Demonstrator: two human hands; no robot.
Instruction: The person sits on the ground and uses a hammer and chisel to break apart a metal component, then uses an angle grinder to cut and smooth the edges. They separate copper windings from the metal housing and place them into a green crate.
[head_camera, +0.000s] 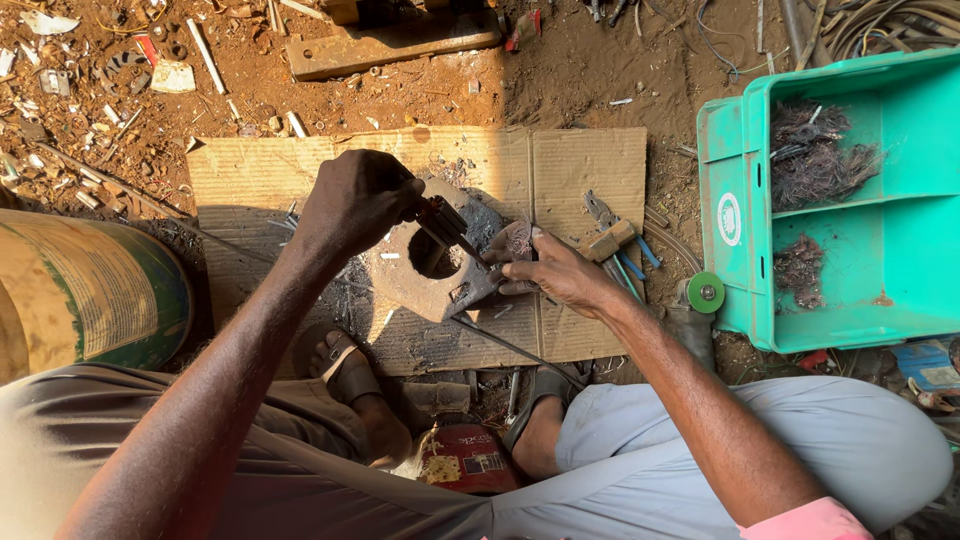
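Left hand (355, 200) grips one tool (447, 226); right hand (560, 272) pinches one scrap piece (515, 243) (over holed block (425, 265)).

**Rust, cardboard and plastic**

The ring-shaped block (425, 265) is dull, rusty, pitted metal. It lies on matt, ribbed, scuffed brown cardboard (570, 165). The crate (900, 260) is smooth turquoise plastic with a slight sheen. The ground (590, 70) is rough, dry reddish dirt.

Labels I can spot: white oval sticker (729, 219) on the teal crate (840, 300) at 3 o'clock, faded yellowish wrap label (85, 290) on the green drum (165, 310) at 9, small sticker on the red can (465, 458) at 6.
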